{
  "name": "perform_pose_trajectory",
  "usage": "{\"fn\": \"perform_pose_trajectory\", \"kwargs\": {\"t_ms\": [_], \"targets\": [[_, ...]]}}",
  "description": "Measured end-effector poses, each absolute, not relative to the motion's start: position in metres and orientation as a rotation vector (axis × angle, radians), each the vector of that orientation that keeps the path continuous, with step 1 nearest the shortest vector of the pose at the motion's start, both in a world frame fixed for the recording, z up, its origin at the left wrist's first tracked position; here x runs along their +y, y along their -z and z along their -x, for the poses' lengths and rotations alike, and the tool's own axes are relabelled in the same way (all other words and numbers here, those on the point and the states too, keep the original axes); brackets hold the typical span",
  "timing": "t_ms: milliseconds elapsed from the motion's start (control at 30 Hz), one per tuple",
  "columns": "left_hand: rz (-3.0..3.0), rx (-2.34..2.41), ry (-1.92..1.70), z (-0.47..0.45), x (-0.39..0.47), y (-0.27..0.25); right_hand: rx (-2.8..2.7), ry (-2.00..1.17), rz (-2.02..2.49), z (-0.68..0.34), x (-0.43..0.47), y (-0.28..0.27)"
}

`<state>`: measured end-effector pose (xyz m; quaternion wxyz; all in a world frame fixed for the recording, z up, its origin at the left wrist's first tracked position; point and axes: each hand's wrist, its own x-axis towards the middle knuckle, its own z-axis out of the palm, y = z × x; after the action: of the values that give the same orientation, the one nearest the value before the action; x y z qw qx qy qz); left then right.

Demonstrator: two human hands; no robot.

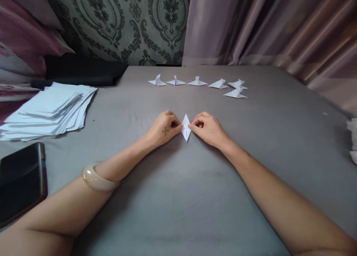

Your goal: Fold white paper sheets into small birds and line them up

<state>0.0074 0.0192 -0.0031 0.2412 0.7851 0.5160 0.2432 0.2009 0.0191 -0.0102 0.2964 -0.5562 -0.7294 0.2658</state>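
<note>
A small sheet of white paper folded into a diamond (186,134) lies in the middle of the grey cloth, its long points facing toward and away from me. My left hand (166,127) pinches its left corner between thumb and forefinger. At the opposite corner, the thumb and forefinger of my right hand (208,128) close on the paper in the same way. A crease runs down the middle of the diamond. The other fingers of both hands are curled in.
Several folded paper birds (197,81) stand in a row toward the back. On the left are a stack of white paper (50,107), a black folded cloth (83,70) and a phone (22,179). White crumpled material (353,137) sits at the right edge, curtains (237,25) behind.
</note>
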Motion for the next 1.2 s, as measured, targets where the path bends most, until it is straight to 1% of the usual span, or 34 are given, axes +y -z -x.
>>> {"fn": "perform_pose_trajectory", "kwargs": {"t_ms": [200, 300, 433, 500, 633, 767, 867, 933, 1067, 1200], "targets": [[-2.163, 1.424, -0.649, -0.008, 0.02, 0.006, -1.968, -0.688, 1.477, -0.203, 0.018, 0.009], [-2.252, 1.408, -0.696, -0.007, 0.018, 0.007, -1.977, -0.663, 1.447, -0.205, 0.019, 0.012], [-2.452, 1.218, -0.74, -0.008, 0.018, 0.012, -2.044, -0.677, 1.33, -0.207, 0.019, 0.016], [-2.562, 1.132, -0.716, -0.009, 0.017, 0.013, -2.11, -0.634, 1.253, -0.207, 0.016, 0.015], [-2.752, 1.098, -0.509, -0.009, 0.011, 0.007, -2.285, -0.443, 1.26, -0.205, 0.004, 0.01], [-2.881, 1.139, -0.308, -0.009, 0.002, -0.001, -2.53, -0.122, 1.263, -0.204, -0.007, 0.003], [-2.882, 1.155, -0.278, -0.01, 0.0, -0.004, -2.676, 0.07, 1.263, -0.202, -0.013, -0.003], [-2.849, 1.156, -0.31, -0.01, -0.001, -0.004, -2.741, 0.132, 1.293, -0.199, -0.015, -0.008], [-2.756, 1.199, -0.401, -0.007, -0.003, -0.007, -2.738, 0.089, 1.301, -0.2, -0.015, -0.009], [-2.7, 1.182, -0.481, -0.002, -0.006, -0.005, -2.603, -0.115, 1.278, -0.209, -0.013, -0.002]]}}
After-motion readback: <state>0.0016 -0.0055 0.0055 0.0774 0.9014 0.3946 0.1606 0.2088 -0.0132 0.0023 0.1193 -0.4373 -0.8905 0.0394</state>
